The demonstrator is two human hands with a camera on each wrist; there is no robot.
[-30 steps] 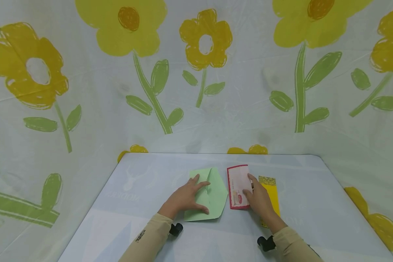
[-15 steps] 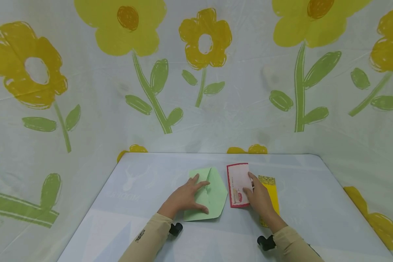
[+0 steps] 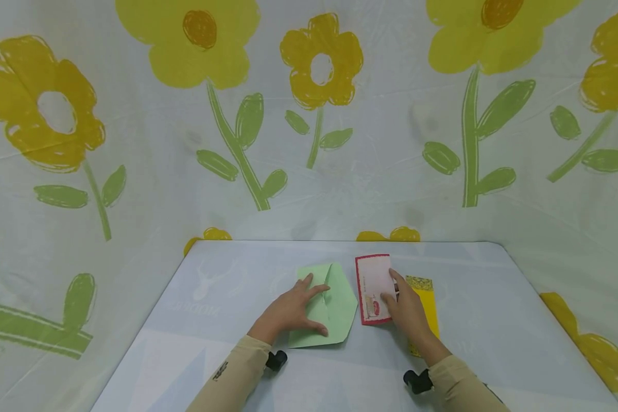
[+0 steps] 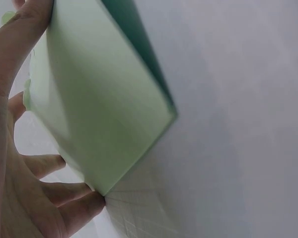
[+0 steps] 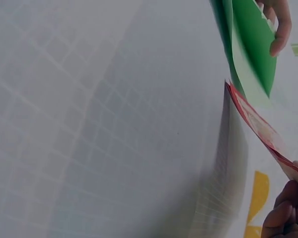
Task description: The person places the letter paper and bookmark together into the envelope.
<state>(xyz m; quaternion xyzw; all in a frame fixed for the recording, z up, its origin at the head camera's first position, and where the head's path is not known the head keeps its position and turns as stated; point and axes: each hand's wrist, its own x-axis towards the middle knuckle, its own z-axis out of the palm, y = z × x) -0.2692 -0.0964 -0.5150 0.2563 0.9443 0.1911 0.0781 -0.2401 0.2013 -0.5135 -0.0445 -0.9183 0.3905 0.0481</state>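
Observation:
My left hand holds a pale green paper envelope, with its thumb and fingers spread across it. In the left wrist view, fingertips meet the edge of the envelope. Its pointed flap side faces right, and in the right wrist view the envelope gapes apart. My right hand pinches a white card with a red border by its right side. A small printed picture shows low on the card. The card stands tilted just right of the envelope, as the right wrist view shows.
A yellow packet with a patterned gold band lies beneath my right hand and wrist, partly hidden. The pale table meets a flower-printed cloth backdrop. Black wrist cameras sit below both hands.
My right hand has shifted the card slightly away from me, toward the far edge. The left hand and the envelope have stayed in place.

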